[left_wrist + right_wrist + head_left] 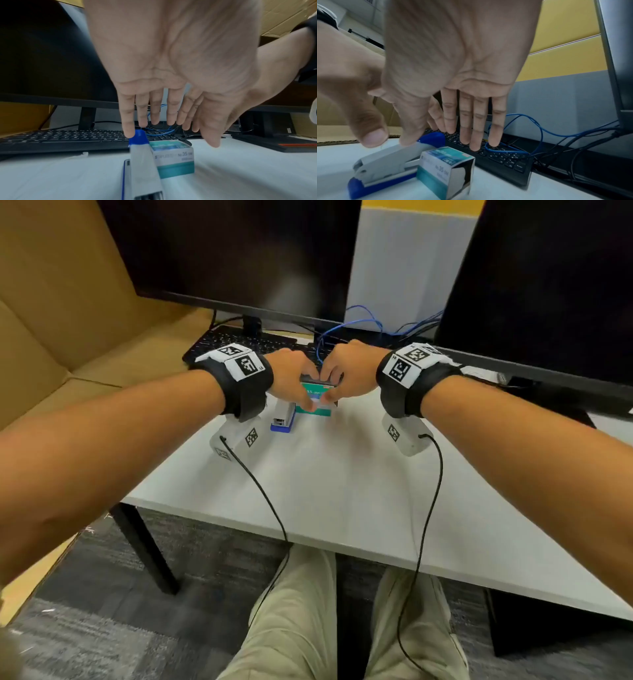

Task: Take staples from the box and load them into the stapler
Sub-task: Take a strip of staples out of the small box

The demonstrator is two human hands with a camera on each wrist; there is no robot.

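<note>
The staple box (pixel 447 171) stands on the desk (pixel 342 491) touching the stapler (pixel 388 163) at its 9 o'clock. Left hand (pixel 171 65) and right hand (pixel 453 56) hover above, fingers straight, holding nothing. Judgement: early stage; extraction and loading remain.

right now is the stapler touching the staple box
Cannot tell. The right wrist view shows the stapler running behind the staple box with no visible gap, but any contact is hidden.
</note>
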